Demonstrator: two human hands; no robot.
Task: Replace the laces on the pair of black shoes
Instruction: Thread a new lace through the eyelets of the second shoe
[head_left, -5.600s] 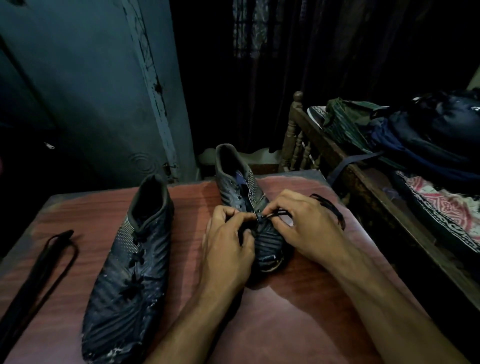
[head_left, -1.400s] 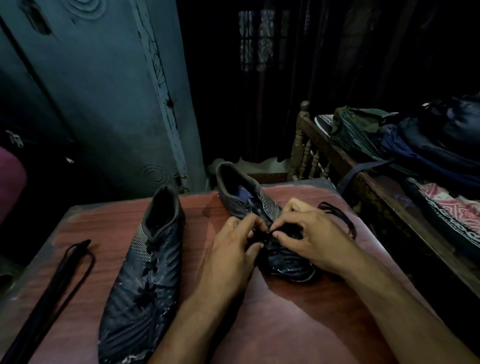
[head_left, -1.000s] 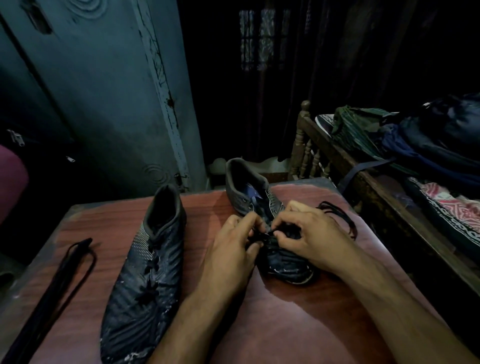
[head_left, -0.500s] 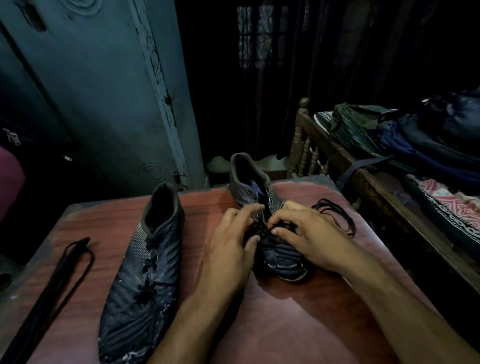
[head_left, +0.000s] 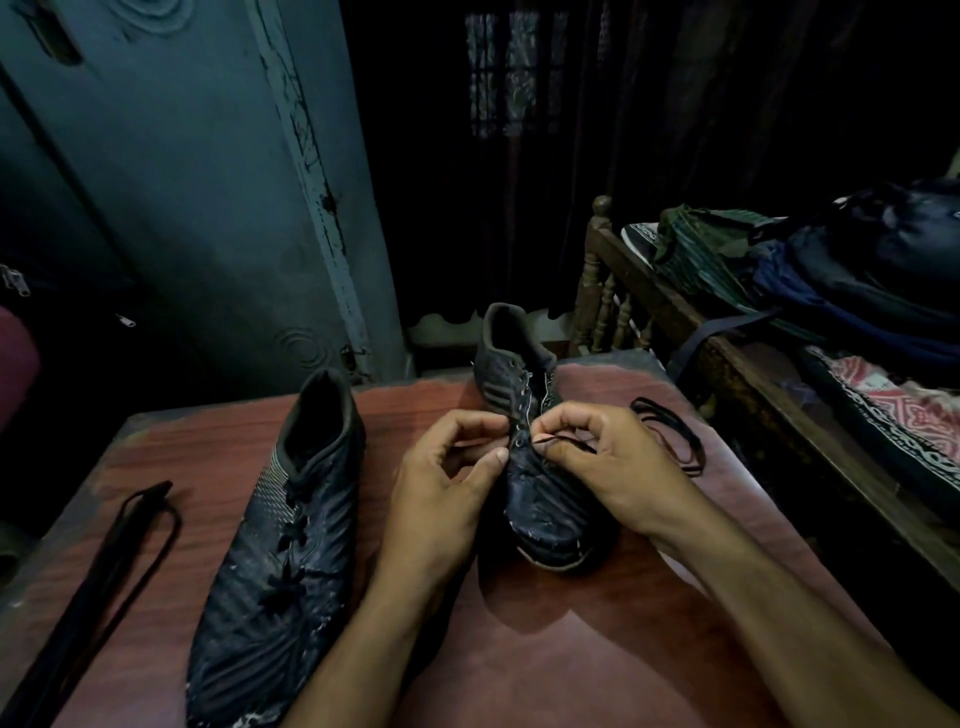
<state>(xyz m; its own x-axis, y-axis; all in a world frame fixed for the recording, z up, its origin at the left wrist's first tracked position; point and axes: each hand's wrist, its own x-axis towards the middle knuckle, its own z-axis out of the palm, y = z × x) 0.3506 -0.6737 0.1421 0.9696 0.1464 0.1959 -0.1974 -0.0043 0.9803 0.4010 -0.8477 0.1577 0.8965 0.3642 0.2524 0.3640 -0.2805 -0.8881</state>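
Two black shoes stand on a reddish wooden table (head_left: 519, 654). The left shoe (head_left: 291, 540) lies laced, toe towards me. The right shoe (head_left: 540, 483) sits between my hands, its upper eyelets open. My left hand (head_left: 447, 478) holds the shoe's left side, fingers curled at the eyelet row. My right hand (head_left: 602, 457) pinches the end of a black lace (head_left: 563, 442) over the tongue. The rest of that lace (head_left: 675, 431) loops on the table behind my right hand.
Another black lace (head_left: 119, 551) lies folded along the table's left edge. A wooden bed frame (head_left: 675, 312) with piled clothes and bags stands close on the right. A blue-grey door is behind the table, and a dark curtain hangs further back.
The right shoe has turned so its heel points more away from me. My right hand has lifted slightly and now shows a lace end pinched over the eyelets. The left shoe has not moved.
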